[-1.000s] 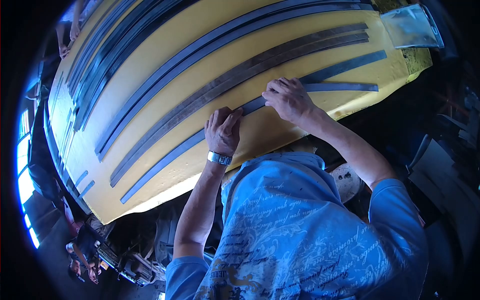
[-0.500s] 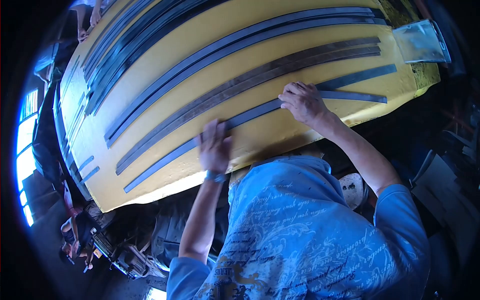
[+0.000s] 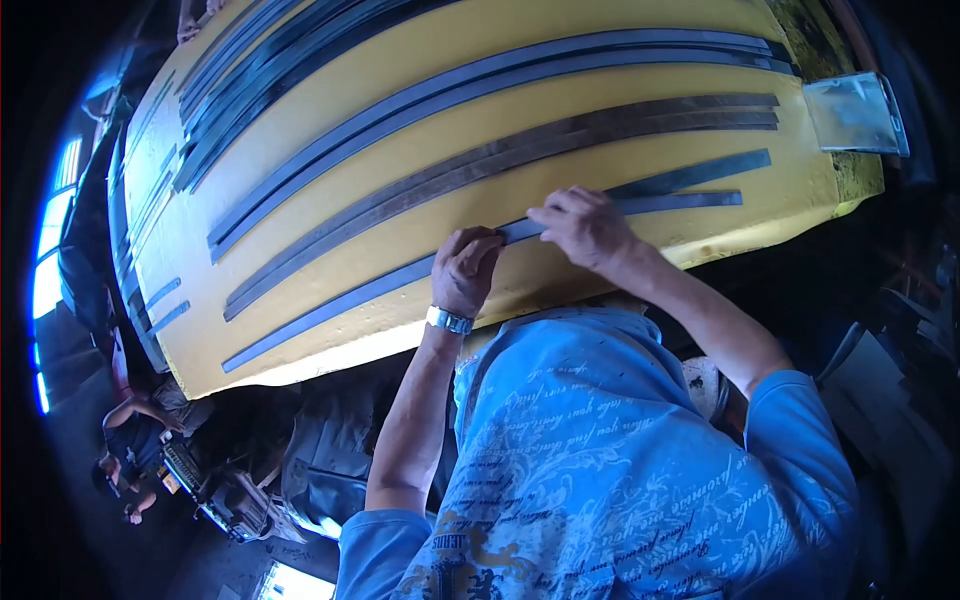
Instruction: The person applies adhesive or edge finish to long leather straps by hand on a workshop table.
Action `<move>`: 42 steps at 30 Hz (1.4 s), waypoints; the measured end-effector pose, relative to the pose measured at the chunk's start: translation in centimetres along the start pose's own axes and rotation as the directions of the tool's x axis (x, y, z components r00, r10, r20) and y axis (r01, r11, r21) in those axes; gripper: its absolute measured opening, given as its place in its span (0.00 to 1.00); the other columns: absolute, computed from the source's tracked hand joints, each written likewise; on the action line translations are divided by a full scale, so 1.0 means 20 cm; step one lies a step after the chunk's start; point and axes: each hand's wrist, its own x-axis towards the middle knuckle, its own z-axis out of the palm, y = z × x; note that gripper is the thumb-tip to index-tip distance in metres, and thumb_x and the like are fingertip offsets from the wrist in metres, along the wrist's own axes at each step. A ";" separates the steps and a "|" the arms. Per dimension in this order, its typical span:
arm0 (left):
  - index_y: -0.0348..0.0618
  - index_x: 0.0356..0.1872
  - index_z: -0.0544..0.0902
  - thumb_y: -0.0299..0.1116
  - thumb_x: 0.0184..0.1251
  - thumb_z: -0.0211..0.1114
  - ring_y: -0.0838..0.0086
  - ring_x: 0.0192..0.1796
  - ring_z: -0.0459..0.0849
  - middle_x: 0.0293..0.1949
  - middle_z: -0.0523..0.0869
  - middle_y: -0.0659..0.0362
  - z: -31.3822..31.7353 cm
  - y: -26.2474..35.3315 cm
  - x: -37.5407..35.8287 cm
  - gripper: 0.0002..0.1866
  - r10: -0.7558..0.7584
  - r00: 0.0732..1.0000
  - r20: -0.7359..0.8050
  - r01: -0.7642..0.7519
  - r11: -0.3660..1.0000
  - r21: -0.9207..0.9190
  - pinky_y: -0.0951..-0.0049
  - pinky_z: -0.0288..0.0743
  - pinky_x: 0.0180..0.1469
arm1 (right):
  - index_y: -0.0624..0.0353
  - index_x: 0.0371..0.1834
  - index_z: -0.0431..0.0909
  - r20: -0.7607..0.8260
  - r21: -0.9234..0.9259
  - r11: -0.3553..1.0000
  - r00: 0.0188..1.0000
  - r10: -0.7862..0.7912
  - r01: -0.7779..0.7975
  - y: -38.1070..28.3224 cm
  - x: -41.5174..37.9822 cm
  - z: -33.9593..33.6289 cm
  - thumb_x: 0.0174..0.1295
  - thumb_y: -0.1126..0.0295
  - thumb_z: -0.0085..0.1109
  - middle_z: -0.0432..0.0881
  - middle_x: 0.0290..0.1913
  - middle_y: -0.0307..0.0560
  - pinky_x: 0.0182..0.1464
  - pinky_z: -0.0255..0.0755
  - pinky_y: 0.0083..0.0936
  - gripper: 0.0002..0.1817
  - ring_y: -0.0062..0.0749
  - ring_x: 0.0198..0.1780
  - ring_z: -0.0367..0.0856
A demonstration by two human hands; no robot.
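A long grey metal strip (image 3: 330,308) lies along the near edge of a yellow table (image 3: 420,130). My left hand (image 3: 466,270), with a wristwatch, pinches this strip near its middle. My right hand (image 3: 585,228) rests with its fingers on the same strip a little further right, where a shorter strip (image 3: 690,201) overlaps it. My blue printed shirt fills the lower part of the view.
Several more long metal strips (image 3: 480,160) lie in bundles across the table, with a dark stack (image 3: 260,70) at the far left. A shiny metal plate (image 3: 855,112) sits at the right corner. Another person (image 3: 135,440) crouches on the floor at lower left.
My left hand lifted off the strip, then came back and closed on it. The right hand stayed on the strip and slid slightly left. The short strip at the right shifted left.
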 end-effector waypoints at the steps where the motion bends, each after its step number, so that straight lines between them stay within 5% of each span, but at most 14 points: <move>1: 0.47 0.39 0.87 0.28 0.55 0.74 0.61 0.42 0.86 0.41 0.87 0.59 0.00 0.01 -0.01 0.10 -0.017 1.000 0.000 0.017 1.000 -0.010 0.62 0.79 0.43 | 0.50 0.48 0.87 0.045 0.010 0.999 0.998 0.031 -0.032 0.04 -0.03 -0.06 0.52 0.66 0.73 0.85 0.43 0.41 0.52 0.75 0.36 0.18 0.37 0.48 0.82; 20: 0.46 0.41 0.89 0.30 0.55 0.76 0.61 0.40 0.86 0.40 0.87 0.55 0.02 0.10 0.04 0.12 -0.120 0.993 0.003 0.118 0.980 0.158 0.62 0.81 0.42 | 0.49 0.42 0.83 0.034 -0.111 0.990 0.995 0.094 -0.089 0.12 -0.10 -0.10 0.59 0.66 0.68 0.80 0.45 0.37 0.54 0.69 0.40 0.09 0.34 0.51 0.79; 25: 0.59 0.42 0.90 0.33 0.59 0.73 0.68 0.44 0.82 0.41 0.85 0.67 0.03 0.10 0.04 0.10 -0.052 0.998 0.029 0.044 0.976 0.215 0.63 0.71 0.45 | 0.49 0.47 0.85 0.074 -0.138 0.983 0.989 0.131 -0.120 0.10 -0.09 -0.12 0.56 0.66 0.70 0.81 0.46 0.36 0.56 0.69 0.37 0.14 0.33 0.52 0.79; 31: 0.62 0.42 0.90 0.32 0.58 0.73 0.68 0.45 0.81 0.44 0.84 0.69 0.03 0.10 0.03 0.11 -0.016 0.998 0.059 -0.001 0.961 0.277 0.63 0.71 0.44 | 0.48 0.47 0.85 0.081 -0.132 0.983 0.987 0.136 -0.124 0.11 -0.09 -0.12 0.56 0.65 0.70 0.81 0.46 0.36 0.56 0.69 0.37 0.15 0.34 0.52 0.79; 42: 0.47 0.42 0.88 0.25 0.59 0.69 0.62 0.46 0.83 0.47 0.84 0.60 0.05 0.12 0.06 0.10 0.040 0.997 0.071 -0.051 0.984 0.173 0.61 0.77 0.47 | 0.49 0.46 0.85 0.081 -0.114 0.984 0.986 0.143 -0.133 0.11 -0.08 -0.12 0.56 0.66 0.70 0.81 0.46 0.36 0.53 0.69 0.37 0.13 0.34 0.51 0.79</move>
